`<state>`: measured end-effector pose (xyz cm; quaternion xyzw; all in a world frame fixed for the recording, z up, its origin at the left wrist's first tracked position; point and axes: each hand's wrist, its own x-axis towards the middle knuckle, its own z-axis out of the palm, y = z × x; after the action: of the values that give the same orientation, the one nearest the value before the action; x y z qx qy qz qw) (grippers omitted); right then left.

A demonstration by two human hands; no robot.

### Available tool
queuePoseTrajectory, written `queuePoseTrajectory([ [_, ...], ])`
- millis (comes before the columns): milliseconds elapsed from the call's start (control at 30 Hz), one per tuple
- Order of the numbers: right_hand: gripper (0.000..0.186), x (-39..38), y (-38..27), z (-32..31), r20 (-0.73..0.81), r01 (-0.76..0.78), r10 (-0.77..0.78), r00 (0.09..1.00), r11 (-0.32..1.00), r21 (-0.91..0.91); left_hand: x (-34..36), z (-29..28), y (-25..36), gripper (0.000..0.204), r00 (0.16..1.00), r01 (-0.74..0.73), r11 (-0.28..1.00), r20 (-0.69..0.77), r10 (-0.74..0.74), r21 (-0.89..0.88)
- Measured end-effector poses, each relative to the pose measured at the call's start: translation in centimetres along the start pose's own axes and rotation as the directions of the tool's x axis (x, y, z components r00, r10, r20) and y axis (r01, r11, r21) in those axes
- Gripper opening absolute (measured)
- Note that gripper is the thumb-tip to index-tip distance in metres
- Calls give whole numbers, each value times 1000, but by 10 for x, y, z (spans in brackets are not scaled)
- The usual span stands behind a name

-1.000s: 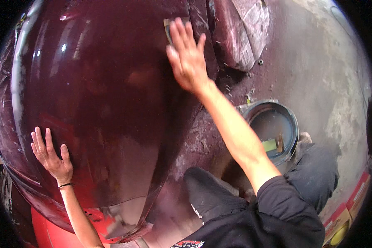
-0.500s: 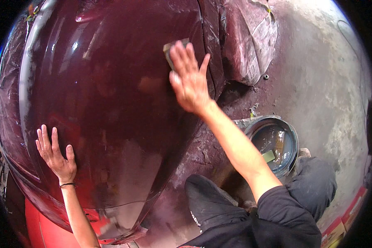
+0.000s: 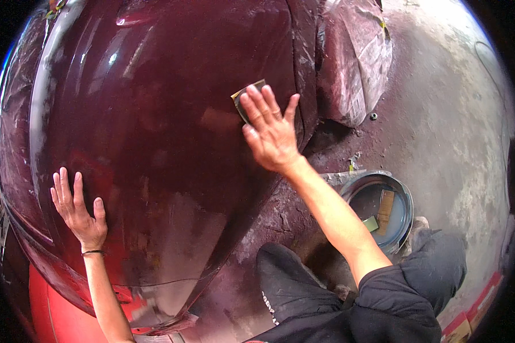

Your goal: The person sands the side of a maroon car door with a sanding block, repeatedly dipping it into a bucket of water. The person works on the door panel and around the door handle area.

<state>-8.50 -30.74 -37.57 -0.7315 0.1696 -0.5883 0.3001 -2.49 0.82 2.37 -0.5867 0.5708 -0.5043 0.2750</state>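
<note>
A large car body panel point(image 3: 154, 126), glossy dark maroon with red and greyish patches toward its lower part, fills the left and middle. My right hand point(image 3: 272, 134) lies on its right side, holding a small sheet of sandpaper point(image 3: 244, 102) under the fingers against the surface. Most of the sheet is hidden by the hand; its far corner sticks out past the fingertips. Farther left, my left hand point(image 3: 81, 214) rests flat on the panel with its fingers stretched, holding nothing. A dark band circles that wrist.
Beside my right forearm, a round dark basin point(image 3: 409, 200) of water holds a brown block point(image 3: 385, 211) and a green piece point(image 3: 371, 223). Dusty plastic sheeting point(image 3: 355, 63) covers something beyond the panel's right edge. Grey concrete floor point(image 3: 440, 131) stretches along the right.
My right hand has slid with the sandpaper a little nearer to me along the panel. My left hand stays in nearly the same spot. The view has shifted slightly.
</note>
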Motion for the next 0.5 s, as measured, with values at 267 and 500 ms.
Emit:
queuePoseTrajectory([
  [267,66,136,33,-37,-350,-121,85,933,989,-84,5,13,9,62,1000,9,999,-26,-10,-36],
  [500,69,38,-62,8,-84,205,-197,977,973,108,1,7,3,62,1000,21,1000,-20,-22,-21],
])
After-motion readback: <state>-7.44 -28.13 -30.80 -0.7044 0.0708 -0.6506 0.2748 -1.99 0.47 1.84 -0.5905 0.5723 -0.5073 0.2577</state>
